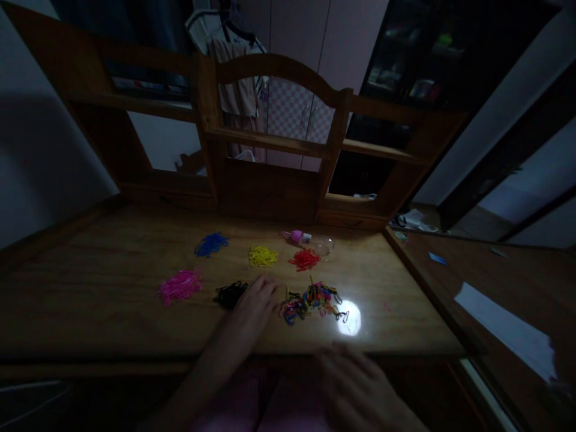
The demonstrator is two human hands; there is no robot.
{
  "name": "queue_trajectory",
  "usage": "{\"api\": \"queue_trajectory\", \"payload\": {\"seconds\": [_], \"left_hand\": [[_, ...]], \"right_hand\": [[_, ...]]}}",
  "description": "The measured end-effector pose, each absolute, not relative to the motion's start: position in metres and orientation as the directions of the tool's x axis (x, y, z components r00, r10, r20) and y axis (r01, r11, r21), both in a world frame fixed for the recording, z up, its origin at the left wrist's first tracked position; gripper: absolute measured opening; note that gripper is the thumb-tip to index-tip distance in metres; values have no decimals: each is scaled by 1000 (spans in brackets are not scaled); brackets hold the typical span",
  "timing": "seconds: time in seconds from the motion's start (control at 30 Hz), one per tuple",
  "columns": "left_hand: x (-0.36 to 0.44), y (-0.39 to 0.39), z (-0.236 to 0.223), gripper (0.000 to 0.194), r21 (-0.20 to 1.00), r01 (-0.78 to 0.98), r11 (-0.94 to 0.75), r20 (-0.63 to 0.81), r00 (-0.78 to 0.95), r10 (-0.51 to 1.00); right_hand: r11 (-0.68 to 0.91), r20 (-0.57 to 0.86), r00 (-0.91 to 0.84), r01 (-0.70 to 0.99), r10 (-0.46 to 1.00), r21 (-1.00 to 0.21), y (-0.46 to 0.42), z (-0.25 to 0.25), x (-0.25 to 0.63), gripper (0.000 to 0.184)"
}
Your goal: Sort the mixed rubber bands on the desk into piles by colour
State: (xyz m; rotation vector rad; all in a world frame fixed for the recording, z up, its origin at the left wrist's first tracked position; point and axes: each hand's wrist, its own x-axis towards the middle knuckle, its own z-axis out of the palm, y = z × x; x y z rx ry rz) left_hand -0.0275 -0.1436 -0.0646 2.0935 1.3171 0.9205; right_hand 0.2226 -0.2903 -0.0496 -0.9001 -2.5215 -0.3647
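My left hand [255, 302] is low over the desk, between a black pile [230, 294] and a mixed-colour pile [315, 300] of small thin loops that look like rubber bands. Its fingers are bent and close together; what they hold, if anything, is hidden. Part of the black pile lies behind this hand. My right hand [355, 384] is smeared by motion at the desk's front edge, nearer to me than the mixed pile. Farther back are single-colour piles: blue [211, 244], yellow [263, 256] and red [305, 259]. A pink pile [180, 285] is at the left.
A clear bottle [321, 243] with a pink cap lies on its side behind the red pile. The wooden desk [112, 288] has a raised shelf frame [270, 144] along its back. To the right, a white paper strip [508, 327] rests on another brown surface.
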Motion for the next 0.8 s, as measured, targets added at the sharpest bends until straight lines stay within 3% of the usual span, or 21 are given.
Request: {"api": "queue_trajectory", "payload": {"seconds": [0.1, 0.2, 0.33, 0.47, 0.6, 0.7, 0.8], "left_hand": [[-27, -150, -70, 12, 709, 572, -412, 258, 332, 907], [-26, -162, -69, 19, 714, 526, -462, 289, 380, 879], [-20, -172, -53, 22, 787, 448, -424, 285, 345, 894], [-12, -180, -35, 16, 916, 346, -203, 159, 150, 976], [-10, -188, -30, 25, 1000, -8, -18, 19, 142, 990], [-9, -192, -32, 16, 909, -369, 192, -93, 270, 958], [-7, -193, -33, 13, 669, -583, 461, -172, 483, 859]], "right_hand": [[410, 502, -262, 888, 824, -208, -243, -40, 238, 34], [234, 395, -65, 887, 916, -397, -221, -37, 247, 21], [219, 334, -73, 878, 940, -424, -216, -40, 242, 11], [176, 288, -52, 888, 956, -426, -211, -43, 232, 11], [158, 258, -27, 849, 966, -504, -203, -44, 234, 11], [115, 207, 20, 778, 978, -617, -199, -40, 240, 15], [114, 197, 35, 708, 980, -697, -198, -36, 247, 19]]}}
